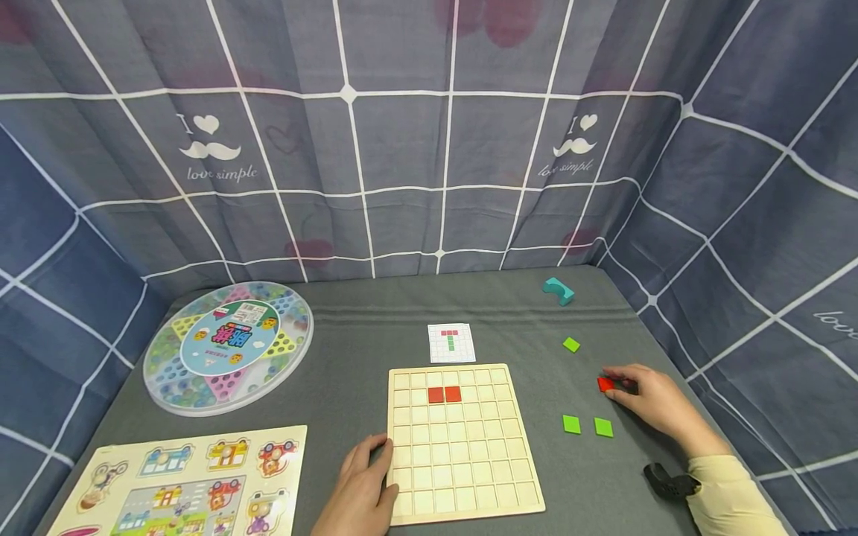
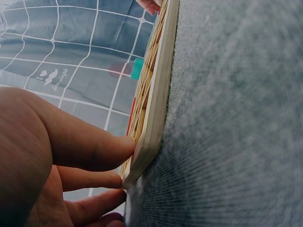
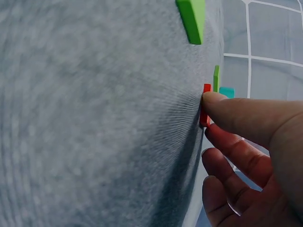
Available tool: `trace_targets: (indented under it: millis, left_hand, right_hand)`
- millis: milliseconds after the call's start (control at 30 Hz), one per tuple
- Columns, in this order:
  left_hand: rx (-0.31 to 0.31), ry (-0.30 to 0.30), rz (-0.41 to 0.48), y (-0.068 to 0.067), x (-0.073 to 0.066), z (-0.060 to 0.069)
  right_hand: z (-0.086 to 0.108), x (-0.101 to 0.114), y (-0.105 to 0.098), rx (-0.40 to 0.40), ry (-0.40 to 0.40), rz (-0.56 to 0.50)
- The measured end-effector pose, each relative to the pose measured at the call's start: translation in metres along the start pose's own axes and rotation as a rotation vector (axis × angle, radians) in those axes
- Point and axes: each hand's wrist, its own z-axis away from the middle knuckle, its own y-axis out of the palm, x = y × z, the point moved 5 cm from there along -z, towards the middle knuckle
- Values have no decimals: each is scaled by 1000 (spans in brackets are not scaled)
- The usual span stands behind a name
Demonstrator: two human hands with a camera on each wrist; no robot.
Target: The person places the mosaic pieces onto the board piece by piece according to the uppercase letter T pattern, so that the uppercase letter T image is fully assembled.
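Note:
In the head view, a pale wooden grid board (image 1: 462, 454) lies on the grey cloth, with two red square tiles (image 1: 436, 395) side by side in its upper rows. The left hand (image 1: 362, 487) rests against the board's left edge; in the left wrist view its extended thumb and fingers touch the board's side (image 2: 154, 113). Off to the right, the right hand (image 1: 646, 398) pinches another red square tile (image 1: 605, 384) at the cloth. In the right wrist view, thumb and index finger meet this tile's (image 3: 204, 118) two edges, and the other fingers are loosely bent.
Green square tiles (image 1: 571, 424) lie between board and right hand, one (image 1: 571, 345) farther back. A teal arch block (image 1: 559, 291) sits behind them. Above the board is a pattern card (image 1: 451, 343). A round game box (image 1: 228, 348) and a picture puzzle board (image 1: 181, 484) occupy the left.

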Motion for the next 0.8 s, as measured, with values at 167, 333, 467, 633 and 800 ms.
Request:
trace_targets:
  millis: [167,333,467,633,800]
  left_hand:
    - [-3,1,-2,0,0,-1]
    - [-8,2,-5,0,0,0]
    - [-11,4,-11,0,0,0]
    - [-13,5,-13,0,0,0]
    - [-13,4,-14,0,1,0]
  right_hand:
    - [1,-2,2,20,20,-1]
    - [0,-1,3,20,20,2]
    - [0,-1,3,-4,0,12]
    - [-2,-1,2,-28,-12,22]
    - [-6,7,1,-34,-28,27]
